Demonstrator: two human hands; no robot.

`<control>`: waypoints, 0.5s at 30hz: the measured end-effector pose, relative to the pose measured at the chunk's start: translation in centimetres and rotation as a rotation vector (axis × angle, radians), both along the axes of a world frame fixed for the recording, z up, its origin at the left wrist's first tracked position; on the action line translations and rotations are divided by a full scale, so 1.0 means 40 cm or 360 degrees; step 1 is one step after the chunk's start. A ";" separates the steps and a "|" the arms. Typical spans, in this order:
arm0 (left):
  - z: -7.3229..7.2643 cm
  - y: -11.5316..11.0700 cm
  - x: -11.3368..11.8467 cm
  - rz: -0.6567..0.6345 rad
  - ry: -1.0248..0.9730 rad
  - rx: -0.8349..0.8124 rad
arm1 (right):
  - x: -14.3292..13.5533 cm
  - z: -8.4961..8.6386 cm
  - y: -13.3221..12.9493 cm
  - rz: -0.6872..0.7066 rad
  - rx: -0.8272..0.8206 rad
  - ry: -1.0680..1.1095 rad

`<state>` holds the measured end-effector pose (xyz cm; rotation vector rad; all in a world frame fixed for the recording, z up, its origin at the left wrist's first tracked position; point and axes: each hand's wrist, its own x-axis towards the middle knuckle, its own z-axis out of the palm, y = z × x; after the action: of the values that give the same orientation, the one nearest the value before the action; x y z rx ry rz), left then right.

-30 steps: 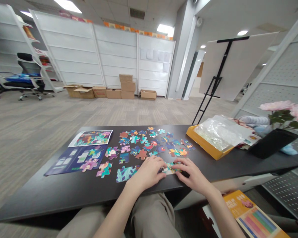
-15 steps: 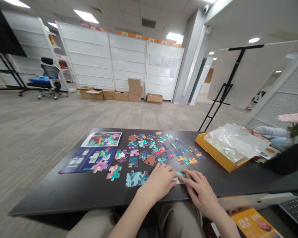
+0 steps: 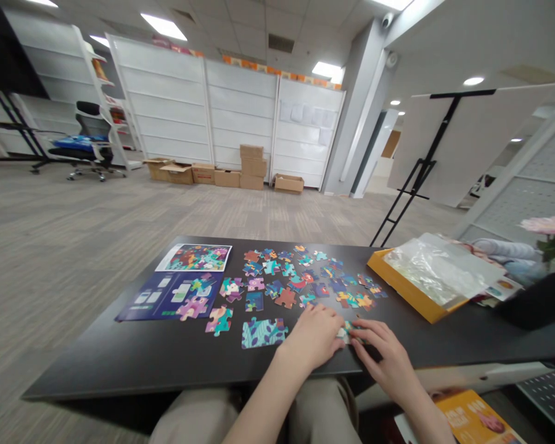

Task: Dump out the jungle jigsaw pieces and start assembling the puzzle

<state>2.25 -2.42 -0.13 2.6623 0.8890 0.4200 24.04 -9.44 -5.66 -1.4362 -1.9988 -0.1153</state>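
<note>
Between my hands at the front edge of the black table lies a teal puzzle piece [image 3: 346, 333], partly covered by my fingers. My left hand [image 3: 317, 336] has its fingers bent together at the piece's left side. My right hand [image 3: 382, 350] touches its right side with fingertips, the thumb apart from the fingers. A joined teal section with purple leaves [image 3: 264, 333] lies flat to the left of my left hand. Loose pieces, among them a brown one [image 3: 285, 298] and a pink-and-teal one [image 3: 219, 320], are spread beyond my hands.
A picture sheet [image 3: 194, 258] and a purple sheet [image 3: 155, 299] lie at the left of the table [image 3: 134, 364]. On the right are a yellow box lid [image 3: 409, 292] holding clear plastic, and a dark vase [image 3: 534, 299] with a pink flower. An easel stands behind.
The view has shifted slightly, moving the table items a little to the right. My hands remain at the puzzle piece, with the right fingers drawn back a little from it.
</note>
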 end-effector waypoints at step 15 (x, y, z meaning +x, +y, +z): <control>0.022 0.011 -0.103 0.0161 0.0033 -0.0095 | -0.009 0.222 0.453 0.0097 0.0068 0.0101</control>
<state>-1.88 -1.97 0.74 2.5801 1.0295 0.3838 23.68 8.68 3.22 -1.3347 -1.9751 -0.0841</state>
